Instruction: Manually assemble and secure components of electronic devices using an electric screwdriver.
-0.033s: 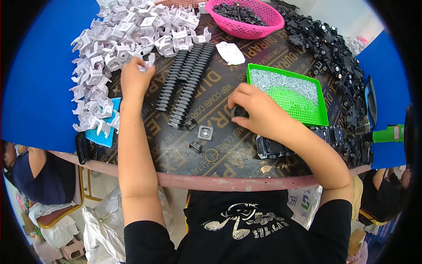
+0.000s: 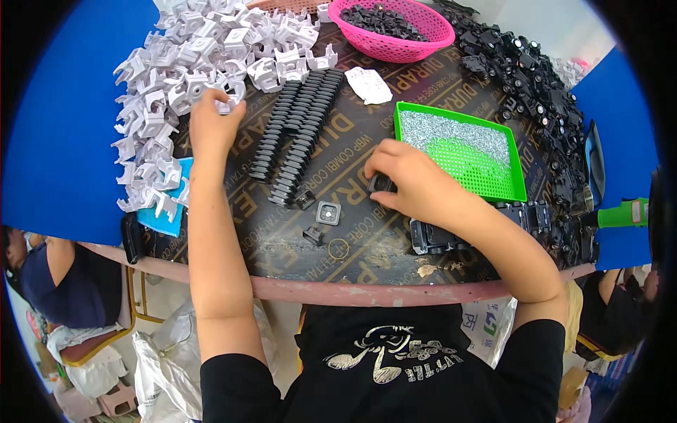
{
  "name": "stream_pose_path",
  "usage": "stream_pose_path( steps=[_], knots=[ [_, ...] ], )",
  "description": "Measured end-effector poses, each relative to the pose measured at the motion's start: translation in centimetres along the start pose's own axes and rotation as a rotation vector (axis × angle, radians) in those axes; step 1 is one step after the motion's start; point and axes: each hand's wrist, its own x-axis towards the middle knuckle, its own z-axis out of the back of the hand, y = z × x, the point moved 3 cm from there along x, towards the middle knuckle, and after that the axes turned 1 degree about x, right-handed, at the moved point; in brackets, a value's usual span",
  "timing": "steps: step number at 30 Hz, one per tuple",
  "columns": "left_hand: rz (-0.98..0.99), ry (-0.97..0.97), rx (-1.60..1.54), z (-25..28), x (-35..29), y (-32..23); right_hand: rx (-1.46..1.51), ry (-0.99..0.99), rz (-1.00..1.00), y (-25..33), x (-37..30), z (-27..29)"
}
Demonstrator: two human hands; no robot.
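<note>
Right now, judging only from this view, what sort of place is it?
Probably a workshop for assembling small parts: one table bears a heap of white plastic parts, a green perforated tray with silvery pieces, and a pink basket of black parts.

We take this for an assembly workshop. On the dark printed board surface (image 2: 293, 247) we see a shallow green plastic tray (image 2: 469, 168) partly filled with small silvery metal pieces (image 2: 451, 131). Left of the tray lies a big heap of white moulded plastic parts (image 2: 204, 53); beyond the tray, a round pink mesh basket (image 2: 398, 51) of black bits (image 2: 384, 25). Far left of the tray, past a blue panel (image 2: 67, 134), another person (image 2: 77, 289) sits.
</note>
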Motion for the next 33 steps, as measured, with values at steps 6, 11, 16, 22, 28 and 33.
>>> stream_pose_path(
  steps=[6,11,16,22,28,33],
  knots=[
    [0.006,0.128,-0.878,2.3,-4.1,-9.3,-0.035,0.052,-0.062,-0.4,-0.1,-0.1],
    [-0.229,0.469,-0.893,1.9,-8.8,-15.2,0.298,-0.111,-0.333,0.6,-1.2,2.9],
    [-0.294,0.457,-0.953,1.5,-10.7,-16.9,1.016,-0.348,-0.473,0.1,-3.9,3.5],
    [-0.289,0.516,-0.944,2.0,-11.2,-17.7,1.297,-0.487,-0.417,-0.4,-5.1,4.1],
    [-0.389,0.638,-0.848,1.3,-13.0,-19.0,1.531,-0.511,-0.441,-0.3,-5.7,3.1],
    [-0.197,0.642,-1.213,0.4,-13.5,-19.2,1.624,-0.493,-0.440,-0.1,-5.6,2.8]
  ],
)
